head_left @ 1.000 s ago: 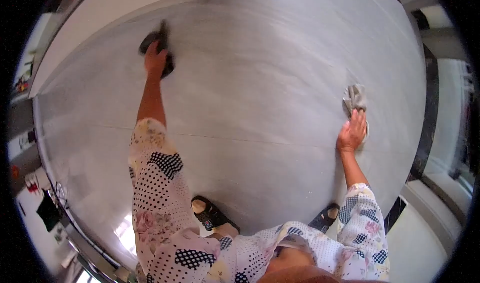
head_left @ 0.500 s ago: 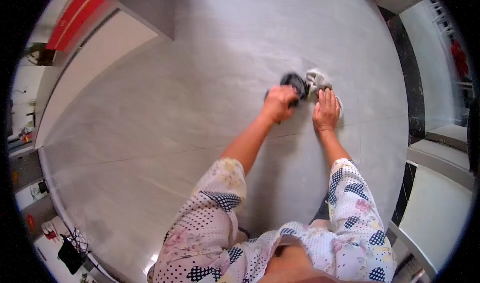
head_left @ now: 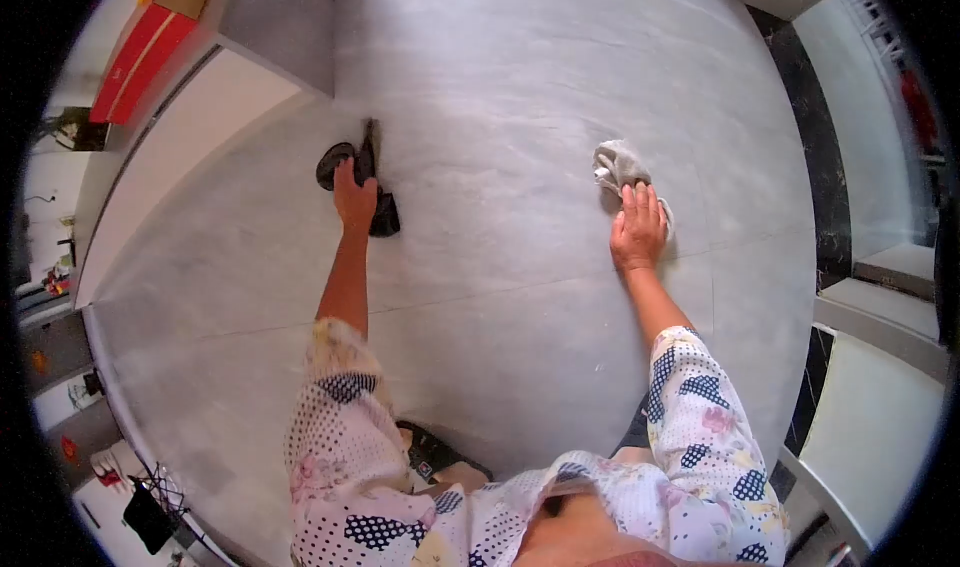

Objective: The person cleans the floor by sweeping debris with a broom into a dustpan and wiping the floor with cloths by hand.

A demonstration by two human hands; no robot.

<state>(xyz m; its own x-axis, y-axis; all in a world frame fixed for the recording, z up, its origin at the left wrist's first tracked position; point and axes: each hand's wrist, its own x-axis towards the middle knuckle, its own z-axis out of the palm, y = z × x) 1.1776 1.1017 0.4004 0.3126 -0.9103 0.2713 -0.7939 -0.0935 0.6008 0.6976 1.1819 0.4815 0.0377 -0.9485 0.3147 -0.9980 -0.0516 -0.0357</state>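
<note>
On the left of the floor lie dark items that look like a pair of black sandals [head_left: 384, 217], partly hidden. My left hand [head_left: 355, 199] is over them, thumb and fingers apart, touching or just above them; I cannot tell which. Well to the right, a crumpled greyish-white cloth [head_left: 617, 159] rests on the floor. My right hand [head_left: 640, 229] lies on its near part, fingers stretched out flat and pointing away from me. The cloth shows beyond the fingertips and at the hand's right side.
Glossy grey floor tiles [head_left: 490, 207] stretch between my hands. A grey cabinet [head_left: 280, 27] with a red box [head_left: 145, 62] on it stands at the upper left. A black stone border [head_left: 832, 197] runs along the right. My own shoe [head_left: 437, 454] shows below.
My left hand has moved far left with the black items, away from the cloth, and its fingers have spread. My right hand stays on the cloth, shifted only slightly.
</note>
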